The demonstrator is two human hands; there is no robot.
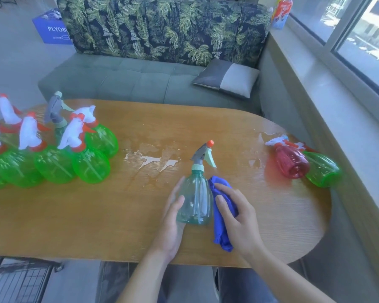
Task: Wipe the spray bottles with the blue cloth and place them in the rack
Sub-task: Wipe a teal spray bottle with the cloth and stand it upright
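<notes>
The clear teal spray bottle (195, 200) stands upright on the wooden surface (96, 215), caught between the two hands. The left hand (173, 217) lies along its left side with fingers nearly straight, steadying it more than clasping it. The right hand (234, 215) is its working grip: fingers curled over the blue cloth (222, 226), which is bunched and pressed against the bottle's right flank, its tail hanging down toward the near edge of the surface.

By the look of it this bottle is in mid-wipe, and not yet ready for the rack.

Beyond the right-hand grip, off toward the window, a red bottle (290, 160) and a green bottle (322, 169) lie on their sides, touching; whether they have been wiped cannot be told. Well away past the left hand stands a cluster of green bottles (55, 158) with white-and-red triggers, and one grey-headed bottle (57, 114) among them.

A dark wire rack (20, 281) shows below the near-left corner of the surface; no bottle can be seen in it. So I judge most of the job is still ahead: nearly every bottle remains to be wiped and racked.
</notes>
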